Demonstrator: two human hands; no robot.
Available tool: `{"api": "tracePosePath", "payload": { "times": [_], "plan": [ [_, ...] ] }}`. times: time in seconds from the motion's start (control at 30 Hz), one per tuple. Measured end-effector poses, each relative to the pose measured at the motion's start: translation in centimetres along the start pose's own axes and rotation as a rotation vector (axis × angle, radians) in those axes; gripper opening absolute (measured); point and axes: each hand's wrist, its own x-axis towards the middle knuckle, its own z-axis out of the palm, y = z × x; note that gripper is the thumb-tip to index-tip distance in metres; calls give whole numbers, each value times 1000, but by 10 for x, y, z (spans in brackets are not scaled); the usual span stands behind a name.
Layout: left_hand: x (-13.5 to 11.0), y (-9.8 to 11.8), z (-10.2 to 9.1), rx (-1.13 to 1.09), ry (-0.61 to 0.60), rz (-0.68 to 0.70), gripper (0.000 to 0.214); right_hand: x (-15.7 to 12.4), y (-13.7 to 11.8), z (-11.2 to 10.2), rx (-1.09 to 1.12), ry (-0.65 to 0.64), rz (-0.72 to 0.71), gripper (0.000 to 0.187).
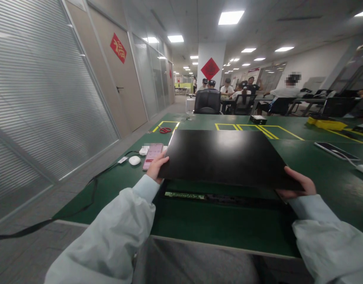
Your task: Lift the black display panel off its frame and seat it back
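A circuit strip [184,195] shows beneath the near edge of a black panel [222,157]; I cannot tell whether the two are joined. The panel is held over the green desk [199,225], the left hand [157,165] and right hand [301,182] pinching its opposite side edges, thumbs above, fingers underneath. Thin and flat, it is probably stiff and fairly light, but the glossy face looks slippery and likely cracks easily. The side edges seem the right hold, with no pressing on the middle. Past the left hand, a rounded white case [134,160] looks closed, contents hidden. Farther off stands a small box [258,119]; its inside cannot be seen.
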Motion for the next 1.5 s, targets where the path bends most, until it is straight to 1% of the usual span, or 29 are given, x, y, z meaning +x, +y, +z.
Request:
{"api": "tracePosePath", "payload": {
  "times": [0.07,0.13,0.17,0.23,0.3,0.4,0.5,0.6,0.67,0.73,0.8,0.87,0.93,1.0,1.2,1.3,1.4,1.5],
  "plan": [
    [1,-4,1,22,-15,-19,67,0,-4,2,105,25,54,33],
    [0,-7,3,51,-65,-28,60,0,-8,3,172,74,24,42],
    [0,-8,3,73,-86,-34,58,0,-10,3,188,94,-1,44],
    [0,-9,3,131,-95,-42,57,0,-13,3,210,127,-22,42],
    [1,-10,1,199,-77,-28,56,2,-16,5,255,190,-20,38],
    [3,-12,-5,362,-85,65,52,7,-19,8,399,318,-40,30],
    [4,-17,-11,564,-136,180,49,12,-20,10,530,418,-77,34],
    [7,-24,-18,680,-195,200,46,17,-16,9,546,497,-90,45],
    [10,-30,-24,770,-239,208,45,21,-11,6,524,552,-130,56],
    [16,-36,-30,935,-291,213,47,24,-7,2,502,624,-176,69],
    [22,-44,-35,1081,-282,225,47,27,-4,-1,497,692,-210,81],
    [28,-51,-40,1169,-286,249,47,29,-2,-4,507,734,-215,90],
    [32,-58,-43,1209,-293,282,46,30,-1,-6,516,778,-216,95],
    [34,-62,-46,1221,-284,290,45,31,0,-7,508,810,-218,97],
    [36,-61,-48,1219,-252,274,38,34,7,-8,502,821,-233,95],
    [36,-60,-47,1216,-248,259,38,37,11,-10,489,814,-179,93],
    [35,-59,-46,1197,-256,255,34,43,15,-14,494,831,-109,84],
    [34,-58,-44,1191,-237,233,32,51,20,-22,523,839,-7,74]
  ]
}}
